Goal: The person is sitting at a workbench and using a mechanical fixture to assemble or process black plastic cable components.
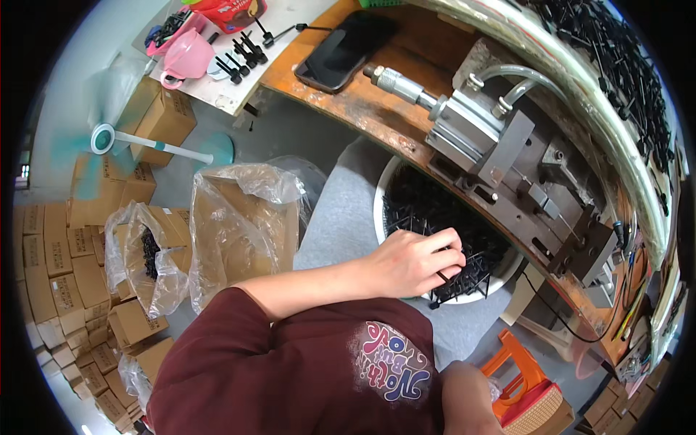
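Head view: black rods (415, 204) are heaped in a white basin (380, 203), its far side overlapped by the edge of a wooden tabletop (348, 114). The left hand (417, 267) is placed over the near side, its fingers (448, 238) curled among the rods; a dark shaft is seen between them, but whether it is gripped cannot be told. The right hand is cut off by the frame, its fingers unseen. Rods are strewn at many angles; by the fingertips, one blunt end is pointed toward the near rim. The tabletop is occupied by a metal fixture (471, 123) and a dark phone (348, 51). At left, a fan (104, 138), a plastic-lined carton (243, 232) and stacked cartons (59, 246) are seen. Colorful lettering is printed on the maroon shirt (290, 362), dark print on the cartons.
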`<state>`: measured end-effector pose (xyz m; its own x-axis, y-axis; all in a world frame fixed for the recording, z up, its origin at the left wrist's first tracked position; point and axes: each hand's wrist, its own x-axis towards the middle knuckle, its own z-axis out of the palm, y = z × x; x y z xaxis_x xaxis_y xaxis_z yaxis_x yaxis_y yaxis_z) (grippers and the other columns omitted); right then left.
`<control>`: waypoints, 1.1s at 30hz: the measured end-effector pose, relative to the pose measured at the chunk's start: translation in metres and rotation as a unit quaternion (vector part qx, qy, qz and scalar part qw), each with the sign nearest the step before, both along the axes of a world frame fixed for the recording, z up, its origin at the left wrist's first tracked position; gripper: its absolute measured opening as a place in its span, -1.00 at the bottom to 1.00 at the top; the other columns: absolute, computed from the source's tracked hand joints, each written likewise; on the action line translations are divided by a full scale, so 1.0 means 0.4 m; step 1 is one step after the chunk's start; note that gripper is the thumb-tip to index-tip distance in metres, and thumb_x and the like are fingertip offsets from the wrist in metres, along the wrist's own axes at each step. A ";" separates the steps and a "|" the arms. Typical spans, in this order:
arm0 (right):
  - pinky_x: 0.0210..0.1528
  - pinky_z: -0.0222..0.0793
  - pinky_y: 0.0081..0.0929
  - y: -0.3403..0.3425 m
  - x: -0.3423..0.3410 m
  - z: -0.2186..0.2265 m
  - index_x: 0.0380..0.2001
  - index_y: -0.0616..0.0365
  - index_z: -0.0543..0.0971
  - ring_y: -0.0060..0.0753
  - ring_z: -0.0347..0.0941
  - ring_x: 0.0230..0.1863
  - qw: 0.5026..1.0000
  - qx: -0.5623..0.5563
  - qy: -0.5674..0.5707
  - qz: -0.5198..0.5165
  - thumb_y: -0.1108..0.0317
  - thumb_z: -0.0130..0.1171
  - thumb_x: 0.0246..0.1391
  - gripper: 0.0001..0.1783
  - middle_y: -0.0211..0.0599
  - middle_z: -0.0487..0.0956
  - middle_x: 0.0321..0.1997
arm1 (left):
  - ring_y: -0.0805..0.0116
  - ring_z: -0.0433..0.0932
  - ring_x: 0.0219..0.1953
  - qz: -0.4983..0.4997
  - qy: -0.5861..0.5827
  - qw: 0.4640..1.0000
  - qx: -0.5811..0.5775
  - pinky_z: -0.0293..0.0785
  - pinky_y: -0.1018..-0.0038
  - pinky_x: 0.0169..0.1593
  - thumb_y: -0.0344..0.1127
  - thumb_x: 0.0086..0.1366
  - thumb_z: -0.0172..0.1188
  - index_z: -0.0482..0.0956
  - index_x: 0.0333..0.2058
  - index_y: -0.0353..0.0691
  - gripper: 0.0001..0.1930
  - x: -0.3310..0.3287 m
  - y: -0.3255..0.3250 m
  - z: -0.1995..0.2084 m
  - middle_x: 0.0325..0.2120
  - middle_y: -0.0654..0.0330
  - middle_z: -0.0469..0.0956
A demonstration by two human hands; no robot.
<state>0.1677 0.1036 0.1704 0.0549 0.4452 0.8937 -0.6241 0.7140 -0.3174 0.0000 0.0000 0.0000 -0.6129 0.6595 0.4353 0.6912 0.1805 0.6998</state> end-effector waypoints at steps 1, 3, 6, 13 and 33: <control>0.15 0.30 -0.55 -0.006 -0.088 0.011 0.12 0.30 0.27 -0.49 0.14 0.31 0.997 0.005 0.069 0.036 0.22 0.22 0.11 -0.40 -0.34 0.23 0.32 | 0.32 0.56 -0.53 0.006 -0.017 1.000 0.018 0.49 0.48 -0.51 -0.25 0.17 0.36 0.58 -0.25 -0.15 -0.78 -0.001 -0.001 0.019 -0.31 0.22 0.51; -0.02 0.38 -0.52 -0.014 -0.117 0.013 -0.06 0.30 0.38 -0.48 0.27 0.19 0.985 -0.014 0.141 0.104 0.30 0.13 0.14 -0.63 -0.24 0.34 0.20 | 0.31 0.54 -0.46 -0.007 -0.043 0.999 0.013 0.46 0.48 -0.46 -0.22 0.22 0.31 0.55 -0.22 -0.22 -0.75 -0.016 -0.044 0.100 -0.31 0.17 0.50; -0.07 0.36 -0.47 0.012 -0.124 -0.032 -0.04 0.26 0.36 -0.43 0.28 0.10 0.989 0.006 0.090 0.118 0.29 0.10 0.16 -0.63 -0.22 0.35 0.13 | 0.26 0.48 -0.28 0.025 -0.027 0.991 0.126 0.38 0.51 -0.26 -0.22 0.35 0.15 0.49 -0.16 -0.36 -0.72 -0.078 -0.128 0.179 -0.29 0.07 0.47; -0.18 0.31 -0.35 0.086 -0.135 -0.196 0.00 0.16 0.31 -0.33 0.31 -0.11 0.979 0.026 -0.147 0.135 0.26 0.01 0.21 -0.65 -0.15 0.37 -0.02 | 0.33 0.50 -0.33 0.410 0.249 0.877 -0.033 0.42 0.44 -0.25 -0.41 0.29 0.22 0.73 -0.21 -0.17 -0.85 -0.365 -0.299 0.257 -0.31 0.16 0.45; -0.14 0.35 -0.33 0.215 0.027 -0.480 0.02 0.24 0.42 -0.09 0.40 -0.08 0.803 0.095 -0.582 -0.079 0.55 0.25 -0.06 -0.50 -0.01 0.45 -0.01 | 0.56 0.18 -0.56 0.388 0.223 0.892 0.058 0.16 0.56 -0.47 -0.41 0.17 0.36 0.64 -0.15 -0.26 -0.75 -0.423 -0.272 0.209 -0.41 0.34 0.52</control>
